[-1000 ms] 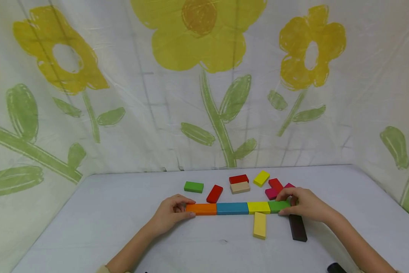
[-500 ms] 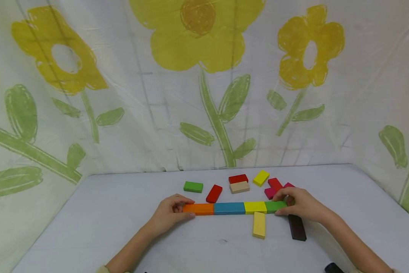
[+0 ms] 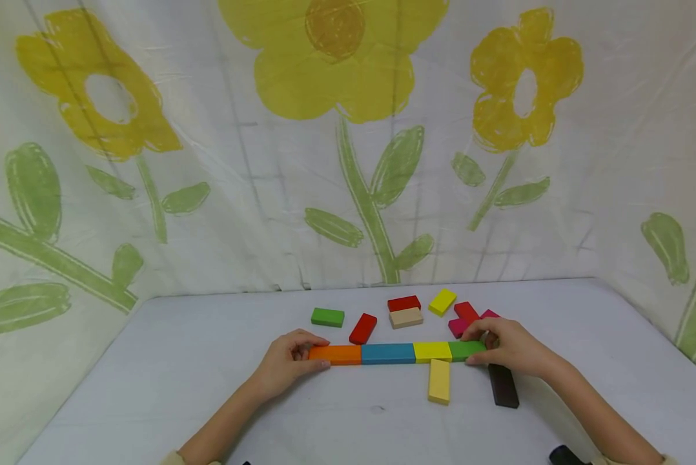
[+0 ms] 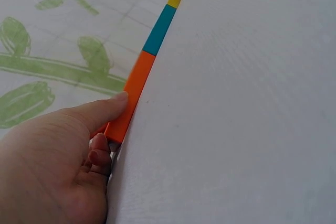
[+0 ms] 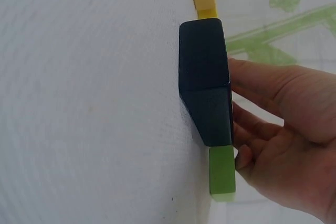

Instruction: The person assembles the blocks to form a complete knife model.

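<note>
Four coloured blocks lie end to end in a straight row. My left hand (image 3: 286, 365) pinches the left end of the orange block (image 3: 339, 354) between thumb and fingers. Beside it come a blue block (image 3: 387, 353) and a yellow block (image 3: 432, 351). At the other end, my right hand (image 3: 516, 349) pinches the green block (image 3: 463, 351). A pale yellow block (image 3: 439, 382) sits just in front of the row, its far end at the yellow block. Near the right hand lies a dark block (image 3: 503, 386), which stands large before that hand in the right wrist view.
Behind the row lie a loose green block (image 3: 327, 317), red blocks (image 3: 363, 329), a natural wood block (image 3: 406, 318), another yellow block (image 3: 443, 302) and pink blocks (image 3: 458, 327). A black object (image 3: 565, 455) shows at the front right. A flowered curtain (image 3: 208, 226) hangs behind the table.
The row has slid slightly left, and the right hand has moved left with its green end. Both hands keep their grip. The loose blocks have not visibly moved on the table.
</note>
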### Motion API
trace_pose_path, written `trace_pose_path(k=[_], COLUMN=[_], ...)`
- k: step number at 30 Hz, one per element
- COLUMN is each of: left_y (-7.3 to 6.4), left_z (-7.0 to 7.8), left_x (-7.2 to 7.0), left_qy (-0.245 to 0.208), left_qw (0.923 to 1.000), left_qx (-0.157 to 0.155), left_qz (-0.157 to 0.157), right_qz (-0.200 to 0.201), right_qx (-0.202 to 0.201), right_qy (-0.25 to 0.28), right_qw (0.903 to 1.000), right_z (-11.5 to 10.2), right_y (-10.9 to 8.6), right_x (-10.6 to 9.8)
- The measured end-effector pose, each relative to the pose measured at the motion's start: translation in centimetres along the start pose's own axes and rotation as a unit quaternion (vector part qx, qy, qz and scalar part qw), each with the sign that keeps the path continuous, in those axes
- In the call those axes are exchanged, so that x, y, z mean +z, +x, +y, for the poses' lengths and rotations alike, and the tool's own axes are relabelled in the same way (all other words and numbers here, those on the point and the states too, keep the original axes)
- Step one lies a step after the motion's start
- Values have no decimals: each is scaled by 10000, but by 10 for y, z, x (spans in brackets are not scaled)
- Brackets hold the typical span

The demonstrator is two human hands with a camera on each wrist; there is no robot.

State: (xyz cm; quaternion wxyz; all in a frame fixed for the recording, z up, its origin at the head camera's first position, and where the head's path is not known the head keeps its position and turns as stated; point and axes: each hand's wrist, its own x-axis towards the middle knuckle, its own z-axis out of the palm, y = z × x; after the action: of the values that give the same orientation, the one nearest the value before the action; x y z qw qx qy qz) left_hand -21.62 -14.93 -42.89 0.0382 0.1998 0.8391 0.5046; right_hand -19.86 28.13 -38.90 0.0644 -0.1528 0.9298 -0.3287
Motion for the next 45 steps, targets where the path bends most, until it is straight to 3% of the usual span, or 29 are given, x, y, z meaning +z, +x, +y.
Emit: trace_pose_path(k=[6,16,31,37,45], left_y=[-2,-2,0,-1,-3], left_z=[4,0,-3,-1,1], left_x=[-1,0,0,0,-1], left_qy=[-178,-20,-39,-25,-51], left_qw=[9998,10000,10000,10000,9996], left_qx=[53,27,15,45,235], left_qz=[11,-11,-20,50,117], right_qz=[11,-95,-176,-153,-308], right_qx=[10,122,-126,-369,-864], right_qy=[47,33,84,237,541], right_qw=[10000,9999,9997,9989,9943], right_z=[-2,-1,-9,-25,-54], right_y=[1,0,5,19,52], right_x=[1,-1,-19,-18,-2])
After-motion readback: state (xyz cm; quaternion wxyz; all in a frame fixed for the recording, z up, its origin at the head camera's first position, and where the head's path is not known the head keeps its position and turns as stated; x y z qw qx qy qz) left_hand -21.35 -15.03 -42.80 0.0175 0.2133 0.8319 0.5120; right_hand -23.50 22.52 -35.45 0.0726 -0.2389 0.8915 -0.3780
